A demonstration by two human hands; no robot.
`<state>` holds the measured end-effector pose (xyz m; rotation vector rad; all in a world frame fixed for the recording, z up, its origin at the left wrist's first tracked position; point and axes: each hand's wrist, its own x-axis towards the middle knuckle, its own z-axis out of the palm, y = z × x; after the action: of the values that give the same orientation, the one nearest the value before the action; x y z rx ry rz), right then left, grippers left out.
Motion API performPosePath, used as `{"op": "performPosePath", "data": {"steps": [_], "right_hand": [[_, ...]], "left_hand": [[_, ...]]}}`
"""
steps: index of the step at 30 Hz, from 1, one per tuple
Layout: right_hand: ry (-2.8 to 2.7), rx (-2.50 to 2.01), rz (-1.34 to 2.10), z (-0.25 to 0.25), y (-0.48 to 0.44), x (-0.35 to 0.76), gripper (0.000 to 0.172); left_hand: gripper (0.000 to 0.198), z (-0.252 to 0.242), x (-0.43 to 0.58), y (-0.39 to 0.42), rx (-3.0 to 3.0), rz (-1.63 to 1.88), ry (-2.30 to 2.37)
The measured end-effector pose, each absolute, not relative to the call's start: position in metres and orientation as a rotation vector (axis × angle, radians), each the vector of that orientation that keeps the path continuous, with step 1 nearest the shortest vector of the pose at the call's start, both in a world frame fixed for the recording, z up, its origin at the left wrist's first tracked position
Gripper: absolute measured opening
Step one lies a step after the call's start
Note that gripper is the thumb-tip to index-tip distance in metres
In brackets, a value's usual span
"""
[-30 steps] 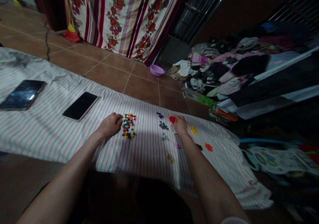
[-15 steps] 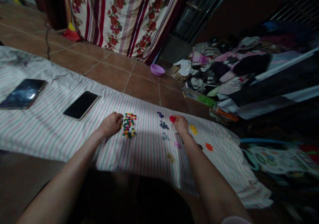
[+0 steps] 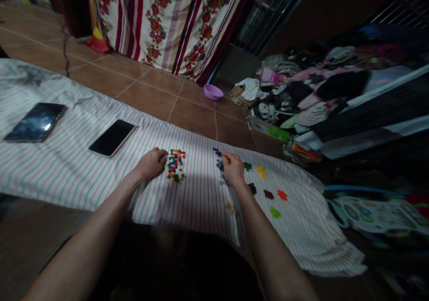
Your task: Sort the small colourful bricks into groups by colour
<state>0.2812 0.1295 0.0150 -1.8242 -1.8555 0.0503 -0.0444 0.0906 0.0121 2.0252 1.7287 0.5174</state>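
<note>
A heap of small mixed-colour beads (image 3: 175, 165) lies on a pink-striped cloth (image 3: 67, 167). My left hand (image 3: 152, 163) rests curled at the heap's left edge, fingertips touching the beads. My right hand (image 3: 232, 169) is closed in a pinch over a column of little dark piles (image 3: 218, 152); what it pinches is too small to name. To its right lie sorted small piles: green (image 3: 247, 166), yellow (image 3: 261, 172), dark (image 3: 252, 188), brown-red (image 3: 268, 194), orange (image 3: 282, 195), light green (image 3: 275, 212) and a tan one (image 3: 230, 207).
Two dark phones lie on the cloth at left, one near (image 3: 112, 138), one farther (image 3: 36, 122). Tiled floor beyond holds a purple bowl (image 3: 213, 92), a flowered curtain (image 3: 167, 19) and a heap of clothes (image 3: 311, 86) at right. A toy tray (image 3: 375, 214) sits at lower right.
My right hand has moved left from the red pile to the dark column, uncovering several sorted piles to its right. The left hand stays at the heap.
</note>
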Motion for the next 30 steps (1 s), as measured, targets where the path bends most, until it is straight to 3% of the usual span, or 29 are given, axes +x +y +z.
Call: {"op": "performPosePath", "data": {"steps": [18, 30], "right_hand": [[-2.039, -1.377, 0.573, 0.011, 0.058, 0.169, 0.019], [-2.166, -1.289, 0.54, -0.005, 0.057, 0.145, 0.022]], "left_hand": [[0.038, 0.019, -0.049, 0.087, 1.99, 0.492, 1.648], [0.048, 0.014, -0.048, 0.079, 1.902, 0.572, 1.38]]}}
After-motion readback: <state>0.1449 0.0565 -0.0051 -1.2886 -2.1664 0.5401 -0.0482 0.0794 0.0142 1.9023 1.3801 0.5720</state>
